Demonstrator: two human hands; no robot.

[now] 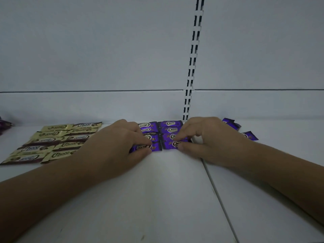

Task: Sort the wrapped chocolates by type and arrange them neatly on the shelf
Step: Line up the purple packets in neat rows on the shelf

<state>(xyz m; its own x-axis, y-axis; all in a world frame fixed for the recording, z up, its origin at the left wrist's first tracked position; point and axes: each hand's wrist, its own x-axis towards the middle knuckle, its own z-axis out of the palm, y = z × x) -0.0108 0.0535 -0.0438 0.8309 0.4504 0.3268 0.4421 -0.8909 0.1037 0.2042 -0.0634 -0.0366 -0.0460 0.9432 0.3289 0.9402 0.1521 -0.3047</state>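
Step now: lining up the purple rows. L hand (121, 142) pinches the near-left purple chocolate (155, 147), R hand (206, 141) pinches the near-right purple chocolate (172, 143), mid shelf (175, 190). Gold chocolates (52, 142) sit sorted at left. Next, I think: grab the loose purple chocolates (249, 135) at far right & add them.

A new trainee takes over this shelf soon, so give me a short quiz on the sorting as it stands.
1. True or false: the gold chocolates lie left of the purple block.
2. The right hand pinches: A a gold wrapper, B the front-right purple chocolate, C nothing.
3. Loose purple chocolates lie ___ of the shelf seam.
Key: 1 true; 2 B; 3 right.
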